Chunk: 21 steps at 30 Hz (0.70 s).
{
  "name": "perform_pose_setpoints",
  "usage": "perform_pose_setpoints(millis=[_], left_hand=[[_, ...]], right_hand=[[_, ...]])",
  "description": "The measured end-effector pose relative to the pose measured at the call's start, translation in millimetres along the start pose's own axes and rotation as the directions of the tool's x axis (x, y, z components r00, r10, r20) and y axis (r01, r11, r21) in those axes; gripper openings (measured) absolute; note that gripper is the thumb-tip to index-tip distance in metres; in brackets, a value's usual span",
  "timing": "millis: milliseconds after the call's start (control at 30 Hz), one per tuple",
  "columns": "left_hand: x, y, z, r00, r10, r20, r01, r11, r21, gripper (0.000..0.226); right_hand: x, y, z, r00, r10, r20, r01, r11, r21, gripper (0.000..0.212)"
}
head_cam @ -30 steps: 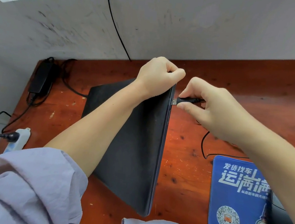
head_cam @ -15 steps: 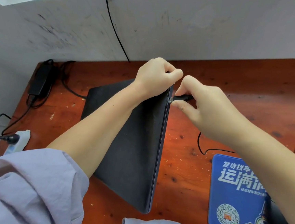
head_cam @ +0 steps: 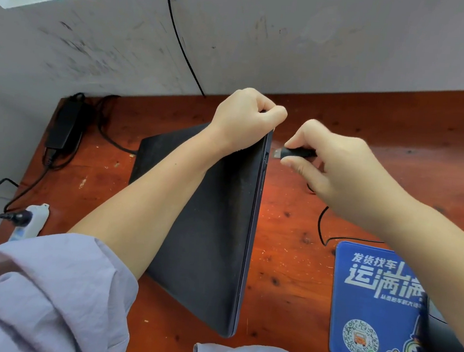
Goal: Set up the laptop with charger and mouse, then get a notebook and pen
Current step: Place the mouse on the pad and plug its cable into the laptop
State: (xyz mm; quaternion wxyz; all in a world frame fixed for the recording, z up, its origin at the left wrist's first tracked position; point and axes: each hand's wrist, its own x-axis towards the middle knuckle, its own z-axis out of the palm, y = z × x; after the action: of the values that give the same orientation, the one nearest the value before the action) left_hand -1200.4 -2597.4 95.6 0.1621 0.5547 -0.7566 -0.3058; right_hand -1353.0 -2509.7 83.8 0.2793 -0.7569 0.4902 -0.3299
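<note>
Two hands mid-frame: right hand (head_cam: 335, 168) pinches USB plug (head_cam: 294, 152), long axis pointing left at laptop (head_cam: 209, 230) edge port (small gap); left hand (head_cam: 247, 118) clenched on raised edge.

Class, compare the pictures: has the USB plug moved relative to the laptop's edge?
Yes. The USB plug has backed away rightward from the laptop edge, leaving a gap.

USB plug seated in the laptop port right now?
No: the USB plug held by the right hand sits clear of the laptop edge, a gap showing.
</note>
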Motion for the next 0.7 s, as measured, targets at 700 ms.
perform_pose_setpoints(millis=[700], left_hand=[[-2.3,3.3,-1.9,1.0,-0.016,0.017,0.017,1.0,-0.021,0.028]], right_hand=[[12.4,-22.2,6.3,0.922,0.38,0.074,-0.387,0.913,0.129,0.043]])
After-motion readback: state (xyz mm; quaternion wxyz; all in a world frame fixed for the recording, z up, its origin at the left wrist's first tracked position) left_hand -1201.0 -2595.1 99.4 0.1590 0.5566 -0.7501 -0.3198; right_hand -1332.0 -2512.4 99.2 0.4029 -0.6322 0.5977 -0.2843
